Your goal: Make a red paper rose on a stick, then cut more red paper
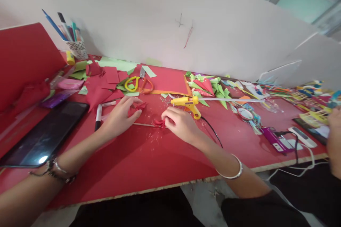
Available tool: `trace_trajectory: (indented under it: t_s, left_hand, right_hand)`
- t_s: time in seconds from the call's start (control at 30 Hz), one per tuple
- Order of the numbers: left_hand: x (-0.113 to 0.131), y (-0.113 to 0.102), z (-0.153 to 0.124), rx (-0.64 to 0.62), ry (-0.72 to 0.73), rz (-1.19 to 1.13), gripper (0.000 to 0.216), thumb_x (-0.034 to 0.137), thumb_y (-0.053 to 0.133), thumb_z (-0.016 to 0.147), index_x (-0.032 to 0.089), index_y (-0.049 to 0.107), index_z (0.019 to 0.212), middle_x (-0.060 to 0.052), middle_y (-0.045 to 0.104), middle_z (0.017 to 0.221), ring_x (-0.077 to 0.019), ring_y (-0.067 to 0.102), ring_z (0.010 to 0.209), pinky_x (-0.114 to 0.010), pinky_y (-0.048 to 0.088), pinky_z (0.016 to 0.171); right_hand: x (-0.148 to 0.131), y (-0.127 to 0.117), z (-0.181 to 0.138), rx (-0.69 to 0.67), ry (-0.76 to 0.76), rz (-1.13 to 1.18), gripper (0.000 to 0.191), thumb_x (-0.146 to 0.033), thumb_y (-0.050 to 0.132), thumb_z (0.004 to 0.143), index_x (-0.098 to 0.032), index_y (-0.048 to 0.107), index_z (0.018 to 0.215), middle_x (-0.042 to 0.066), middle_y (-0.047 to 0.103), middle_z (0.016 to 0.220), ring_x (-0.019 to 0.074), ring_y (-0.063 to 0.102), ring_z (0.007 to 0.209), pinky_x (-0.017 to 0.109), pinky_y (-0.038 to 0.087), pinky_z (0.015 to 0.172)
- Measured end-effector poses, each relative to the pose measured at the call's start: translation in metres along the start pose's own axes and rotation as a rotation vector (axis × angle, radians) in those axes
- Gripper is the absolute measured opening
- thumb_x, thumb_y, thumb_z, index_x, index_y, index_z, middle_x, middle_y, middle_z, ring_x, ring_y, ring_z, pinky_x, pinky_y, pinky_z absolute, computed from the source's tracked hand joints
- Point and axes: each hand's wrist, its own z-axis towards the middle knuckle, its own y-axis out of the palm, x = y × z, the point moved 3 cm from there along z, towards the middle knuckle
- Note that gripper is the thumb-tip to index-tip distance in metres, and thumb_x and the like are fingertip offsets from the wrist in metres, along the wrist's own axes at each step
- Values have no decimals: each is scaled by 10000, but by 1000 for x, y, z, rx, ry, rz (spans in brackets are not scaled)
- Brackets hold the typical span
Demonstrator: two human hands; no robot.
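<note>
My right hand [182, 124] is closed in a pinch on a curled red paper piece [159, 123] low over the red table. A thin pale stick [144, 125] runs left from that piece. My left hand [121, 115] is open, thumb and fingers apart, beside a small folded red paper piece [140, 106]; whether it touches the paper is unclear. Just behind my right hand lies a yellow glue gun [186, 103] with a clear glue stick [231, 99] out of its back. Scissors [141, 81] with yellow and orange handles lie farther back.
A large black phone or tablet [45, 134] and a marker [98, 117] lie left. Red and green paper scraps [110, 74], a pen cup [77, 48] and paper cones [207, 85] line the back. Right are a purple power strip [277, 140], cables and another person's hand [335, 120].
</note>
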Motion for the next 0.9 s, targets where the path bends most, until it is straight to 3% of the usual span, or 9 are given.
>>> trace_trajectory:
  t_s: [0.2, 0.3, 0.53, 0.67, 0.77, 0.9]
  left_hand:
    - [-23, 6, 16, -152, 73, 417, 340, 360, 483, 781, 184, 507, 1071, -107, 510, 1114, -281, 465, 1039, -416, 369, 865]
    - [-27, 10, 20, -215, 98, 441, 346, 371, 531, 756, 187, 526, 1049, -105, 538, 1102, -291, 470, 1032, -420, 363, 848]
    - [-26, 11, 23, -194, 100, 379, 194, 313, 508, 781, 204, 559, 933, -63, 586, 988, -241, 544, 904, -353, 389, 760]
    - [-33, 9, 22, -185, 76, 277, 172, 307, 483, 790, 190, 564, 887, -58, 587, 932, -205, 569, 777, -303, 423, 645]
    - [-33, 4, 21, -145, 56, 186, 160, 290, 474, 792, 167, 555, 855, -58, 586, 875, -183, 569, 768, -292, 444, 673]
    - [-16, -4, 16, -24, -11, -45, 158, 320, 505, 777, 167, 526, 810, -36, 568, 825, -149, 562, 723, -264, 458, 671]
  right_hand:
    - [8, 3, 23, -164, -142, -295, 180, -111, 384, 813, -179, 536, 747, 18, 557, 745, 126, 471, 680, 255, 274, 543]
    - [13, 6, 30, -162, -134, -333, 187, -96, 385, 803, -175, 545, 749, 23, 558, 754, 125, 467, 663, 258, 250, 521]
    - [16, 0, 29, -104, -104, -342, 194, -127, 365, 825, -179, 551, 845, 35, 564, 835, 121, 482, 650, 252, 265, 508]
    - [11, -10, 18, 15, -54, -212, 182, -163, 363, 840, -193, 532, 900, 27, 562, 858, 120, 499, 673, 242, 319, 531]
    - [3, -16, 6, 83, -11, -42, 166, -141, 376, 824, -203, 515, 889, 10, 547, 811, 108, 497, 664, 231, 361, 567]
    - [-8, -16, -6, 163, 121, 274, 38, -183, 441, 799, -208, 433, 827, -27, 486, 698, 83, 466, 560, 213, 379, 523]
